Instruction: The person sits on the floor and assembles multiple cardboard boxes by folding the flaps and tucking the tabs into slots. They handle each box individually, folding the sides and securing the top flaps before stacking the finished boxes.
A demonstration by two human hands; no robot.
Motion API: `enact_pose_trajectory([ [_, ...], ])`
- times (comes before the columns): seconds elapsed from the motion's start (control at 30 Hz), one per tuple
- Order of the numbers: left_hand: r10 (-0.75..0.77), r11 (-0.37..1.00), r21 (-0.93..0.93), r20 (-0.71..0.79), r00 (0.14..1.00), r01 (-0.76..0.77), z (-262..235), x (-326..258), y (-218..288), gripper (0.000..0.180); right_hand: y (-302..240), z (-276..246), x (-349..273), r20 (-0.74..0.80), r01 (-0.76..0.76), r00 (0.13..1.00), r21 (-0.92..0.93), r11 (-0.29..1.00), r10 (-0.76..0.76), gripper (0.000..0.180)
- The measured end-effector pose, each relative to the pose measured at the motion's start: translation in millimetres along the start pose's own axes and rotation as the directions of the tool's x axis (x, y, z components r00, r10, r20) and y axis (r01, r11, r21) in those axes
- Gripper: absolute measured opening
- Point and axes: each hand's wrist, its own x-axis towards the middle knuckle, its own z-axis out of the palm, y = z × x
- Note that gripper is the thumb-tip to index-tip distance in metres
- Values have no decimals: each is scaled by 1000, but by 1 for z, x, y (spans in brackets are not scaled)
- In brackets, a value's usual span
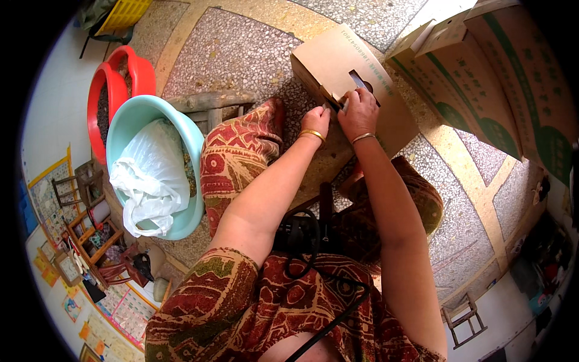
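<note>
2 hands meet at the cardboard box (338,60) edge: our left hand (316,120) pinches it, our right hand (358,110), just beside, holds a small tool (362,81).

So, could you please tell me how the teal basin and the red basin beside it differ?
The teal basin lies nearer the person and holds a crumpled white plastic bag; the red basin sits behind it, partly hidden, holding something dark and grainy. The teal basin shows its full rim; the red basin only part. Both rest on the floor.

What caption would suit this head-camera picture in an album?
Both hands, left hand and right hand, work at a brown cardboard box on a speckled terrazzo floor.
</note>
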Motion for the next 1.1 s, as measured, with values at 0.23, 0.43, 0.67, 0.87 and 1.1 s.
enact_pose_trajectory([
  [0.23,-129,989,-79,-47,991,125,-4,13,-5,41,-8,0,-4,41,-55,998,28,998,54,17],
  [0.43,-231,969,-94,-28,973,228,0,33,-15,37,-10,3,-7,65,-56,996,4,998,56,20],
  [0.67,-415,900,-151,-19,909,408,-3,37,-4,29,-12,-9,-8,204,-109,975,121,987,83,32],
  [0.87,-408,913,-32,-43,912,407,-1,44,-6,30,-12,-1,-8,189,-169,971,123,978,144,30],
  [1.1,-200,978,39,-92,976,204,10,31,-17,33,-15,11,-7,186,-252,956,115,961,228,24],
])
